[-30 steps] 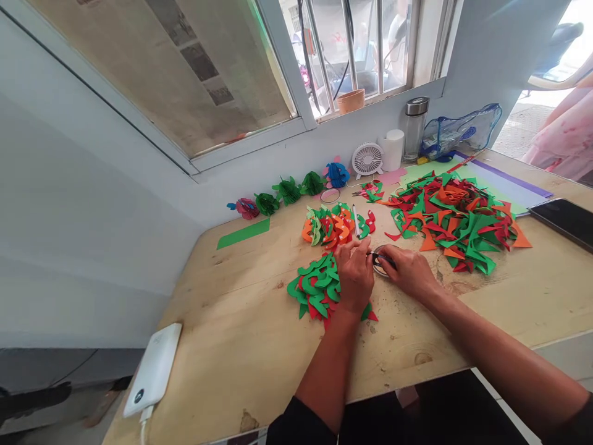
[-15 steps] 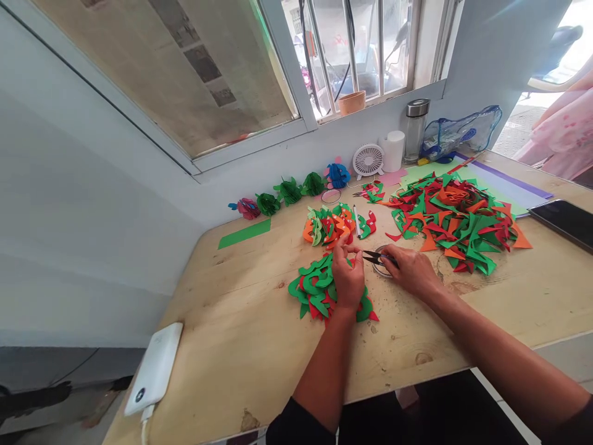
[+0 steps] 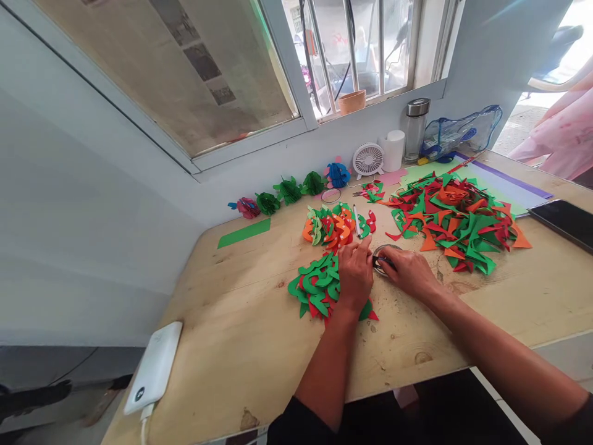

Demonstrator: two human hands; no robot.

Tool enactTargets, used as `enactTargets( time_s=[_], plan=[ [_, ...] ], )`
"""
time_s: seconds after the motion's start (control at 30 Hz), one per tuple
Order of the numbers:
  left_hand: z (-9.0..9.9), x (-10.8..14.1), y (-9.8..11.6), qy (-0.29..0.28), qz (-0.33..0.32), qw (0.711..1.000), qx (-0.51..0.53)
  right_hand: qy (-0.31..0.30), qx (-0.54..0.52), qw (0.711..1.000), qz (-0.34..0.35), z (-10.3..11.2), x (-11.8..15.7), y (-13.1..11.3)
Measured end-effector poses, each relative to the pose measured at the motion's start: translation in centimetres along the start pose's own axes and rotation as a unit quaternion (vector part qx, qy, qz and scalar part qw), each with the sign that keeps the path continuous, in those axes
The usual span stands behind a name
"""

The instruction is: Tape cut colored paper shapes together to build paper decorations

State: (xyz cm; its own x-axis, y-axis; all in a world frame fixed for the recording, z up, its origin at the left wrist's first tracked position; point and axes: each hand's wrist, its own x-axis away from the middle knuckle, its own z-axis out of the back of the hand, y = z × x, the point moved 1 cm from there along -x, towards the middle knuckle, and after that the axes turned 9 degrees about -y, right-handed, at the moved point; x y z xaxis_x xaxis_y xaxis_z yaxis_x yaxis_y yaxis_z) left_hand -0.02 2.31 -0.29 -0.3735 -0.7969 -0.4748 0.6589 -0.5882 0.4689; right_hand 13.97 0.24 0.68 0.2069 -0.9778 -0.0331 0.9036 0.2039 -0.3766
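Note:
My right hand (image 3: pixel 411 271) grips a small black tool (image 3: pixel 385 263), whose two pointed jaws showed in the earlier picture and are now mostly covered by my left hand. Fingers curled together, my left hand (image 3: pixel 356 275) meets the tool's tip; whatever it pinches is hidden. Beneath the tool lies a round, thin-rimmed ring or coil (image 3: pixel 388 248), partly covered. Under and beside my left wrist spreads a pile of green and red curved cutouts (image 3: pixel 317 287). Just beyond my left hand is a cluster of orange, green and red cutouts (image 3: pixel 330 224), with a white pen (image 3: pixel 356 221) beside it.
A large heap of red, green and orange scraps (image 3: pixel 463 216) fills the right side. Folded paper ornaments (image 3: pixel 290 191) line the wall near a small fan (image 3: pixel 368 161) and a glass bottle (image 3: pixel 416 133). A phone (image 3: pixel 563 224) and a power bank (image 3: pixel 155 368) lie at opposite edges.
My left hand has shifted slightly right and up against the tool, covering its jaws. My right hand has barely moved and still holds the tool.

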Motion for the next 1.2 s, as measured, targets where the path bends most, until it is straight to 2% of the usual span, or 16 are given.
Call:
enactTargets(
  time_s=[0.13, 0.27, 0.37, 0.47, 0.57, 0.67, 0.8, 1.0, 1.13, 1.2],
  plan=[
    [0.0, 0.0, 0.0, 0.01, -0.01, 1.0, -0.001, 0.001, 0.003, 1.0, 0.006, 0.0, 0.0, 0.0],
    [0.0, 0.0, -0.2, 0.015, 0.009, 1.0, 0.024, 0.003, 0.006, 1.0, 0.017, -0.2, -0.1, 0.0],
    [0.1, 0.1, -0.3, 0.035, 0.04, 0.996, 0.077, 0.005, 0.005, 1.0, 0.018, -0.2, -0.2, 0.1],
    [0.2, 0.1, -0.5, 0.062, 0.1, 0.979, 0.168, 0.014, 0.003, 1.0, 0.011, -0.1, -0.1, 0.0],
    [0.0, 0.1, -0.9, 0.079, 0.161, 0.941, 0.288, 0.022, 0.012, 0.999, -0.027, 0.0, -0.1, 0.1],
    [-0.5, -0.2, -1.3, 0.092, 0.209, 0.883, 0.409, 0.024, 0.027, 0.997, -0.075, 0.3, -0.1, 0.3],
    [-0.7, -0.4, -1.4, 0.106, 0.249, 0.818, 0.508, 0.027, 0.042, 0.994, -0.099, 0.5, -0.2, 0.7],
    [0.0, -0.5, -0.9, 0.088, 0.256, 0.754, 0.599, 0.051, 0.069, 0.992, -0.092, 0.5, -0.3, 1.5],
    [0.3, -0.5, -0.7, 0.057, 0.253, 0.702, 0.663, 0.089, 0.069, 0.991, -0.066, 0.4, -0.4, 2.1],
    [0.3, -0.5, -0.6, 0.046, 0.255, 0.686, 0.679, 0.103, 0.06, 0.992, -0.05, 0.3, -0.4, 2.1]
  ],
)
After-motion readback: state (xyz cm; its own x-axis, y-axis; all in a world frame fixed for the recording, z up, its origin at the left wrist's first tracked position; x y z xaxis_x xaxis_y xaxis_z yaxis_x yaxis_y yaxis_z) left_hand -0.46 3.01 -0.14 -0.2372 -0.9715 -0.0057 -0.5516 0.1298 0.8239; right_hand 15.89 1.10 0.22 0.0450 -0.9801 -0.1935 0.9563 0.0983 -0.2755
